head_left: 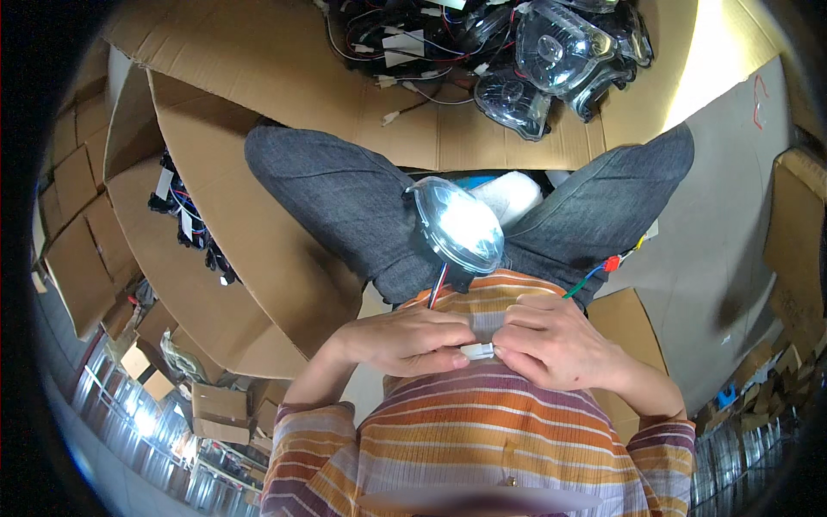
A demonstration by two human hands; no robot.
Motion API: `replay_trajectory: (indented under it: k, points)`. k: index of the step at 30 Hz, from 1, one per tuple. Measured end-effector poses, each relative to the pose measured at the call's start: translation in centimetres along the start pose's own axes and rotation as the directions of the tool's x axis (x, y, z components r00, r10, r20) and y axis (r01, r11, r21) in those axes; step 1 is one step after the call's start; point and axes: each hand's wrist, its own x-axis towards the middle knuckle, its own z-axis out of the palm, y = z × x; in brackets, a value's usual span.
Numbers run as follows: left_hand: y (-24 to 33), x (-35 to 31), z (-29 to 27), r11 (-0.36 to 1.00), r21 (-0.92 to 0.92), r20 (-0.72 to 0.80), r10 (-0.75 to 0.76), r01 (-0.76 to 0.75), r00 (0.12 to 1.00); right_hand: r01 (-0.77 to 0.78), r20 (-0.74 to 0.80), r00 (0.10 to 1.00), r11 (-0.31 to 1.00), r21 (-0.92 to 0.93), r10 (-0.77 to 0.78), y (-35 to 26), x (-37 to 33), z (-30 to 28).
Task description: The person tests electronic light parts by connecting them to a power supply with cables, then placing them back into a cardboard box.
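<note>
Before my torso, my left hand (403, 339) is closed, pinching one end of a white wire connector (476, 351). My right hand (556, 340) grips its other end, fingers curled; whether the halves are fully joined I cannot tell. A clear-lensed vehicle headlight (457, 226) rests between my thighs, its lens glowing bright white. Red, white and black wires (438, 286) run from it down behind my left hand. From behind my right hand come green and blue wires (586, 282), leading to a red connector (612, 263) near my right thigh.
Ahead of my knees, a cardboard sheet (448, 142) bears several clear headlights (560, 52) and tangled wiring (422, 43). An open cardboard box (250, 233) at my left has black wired parts (185, 211) beside its flap. More cartons (788, 241) stand at the right.
</note>
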Motion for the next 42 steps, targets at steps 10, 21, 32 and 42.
replay_trajectory:
  k: [10, 21, 32, 42]
  points:
    - [0.3, 0.3, -0.2, 1.0, 0.0, 0.023, 0.012, -0.012, 1.0, -0.037, -0.012, 0.999, 0.996, 0.078, 0.038, 0.3, -0.1, 0.2]
    - [0.5, -2.1, -0.8, 0.984, -0.14, -0.172, -0.13, 0.106, 0.977, -0.143, -0.165, 0.975, 0.989, 0.046, 0.149, 0.2, -1.6, -3.4]
    - [0.6, -3.0, 0.7, 0.882, -0.459, -0.403, -0.316, 0.11, 0.859, -0.309, -0.037, 0.939, 0.888, 0.34, 0.341, -1.4, -1.7, -3.9]
    - [1.5, -2.8, 1.3, 0.974, -0.162, -0.471, -0.217, 0.158, 0.855, 0.021, -0.239, 0.969, 0.939, 0.343, 0.065, -0.6, 0.4, -2.9]
